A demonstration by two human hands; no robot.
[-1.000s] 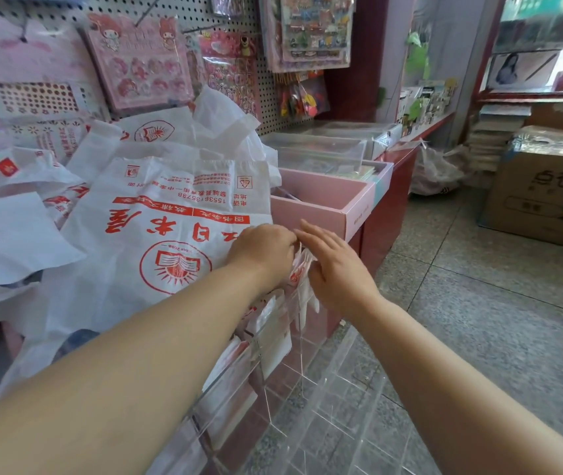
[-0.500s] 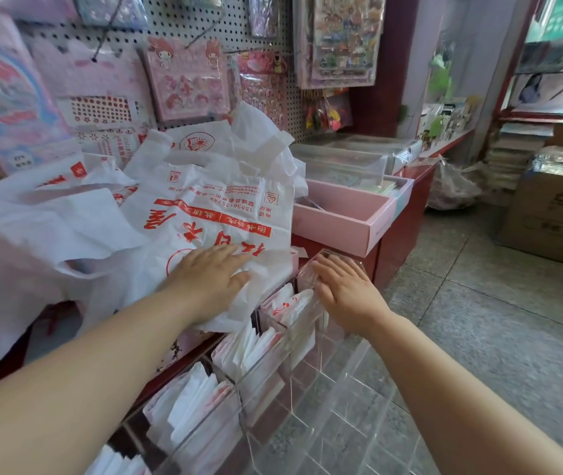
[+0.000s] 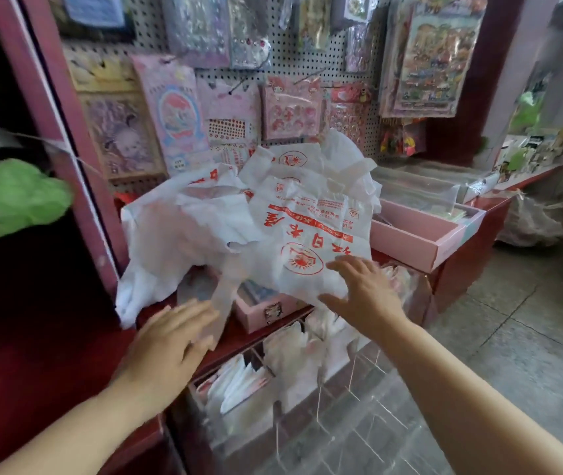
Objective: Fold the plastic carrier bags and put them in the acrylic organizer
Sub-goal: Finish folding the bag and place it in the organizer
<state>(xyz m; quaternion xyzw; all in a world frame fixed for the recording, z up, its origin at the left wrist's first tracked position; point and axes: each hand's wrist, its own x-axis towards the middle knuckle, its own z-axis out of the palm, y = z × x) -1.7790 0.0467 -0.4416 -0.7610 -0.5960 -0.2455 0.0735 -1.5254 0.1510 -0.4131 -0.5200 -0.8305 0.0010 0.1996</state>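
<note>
Now two hands, both spread and grasping nothing: right hand (image 3: pixel 365 293) touches the top printed carrier bag (image 3: pixel 307 234) heaped at the counter's (image 3: pixel 249 344) front edge, left hand (image 3: pixel 170 341) beside it; one acrylic organizer (image 3: pixel 352 382) below holds folded bags (image 3: pixel 235 382).

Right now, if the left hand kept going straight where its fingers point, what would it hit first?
Most likely the drooping strip of the white plastic bag, just ahead of the fingers of the left hand. Blur hides whether they already touch.
</note>
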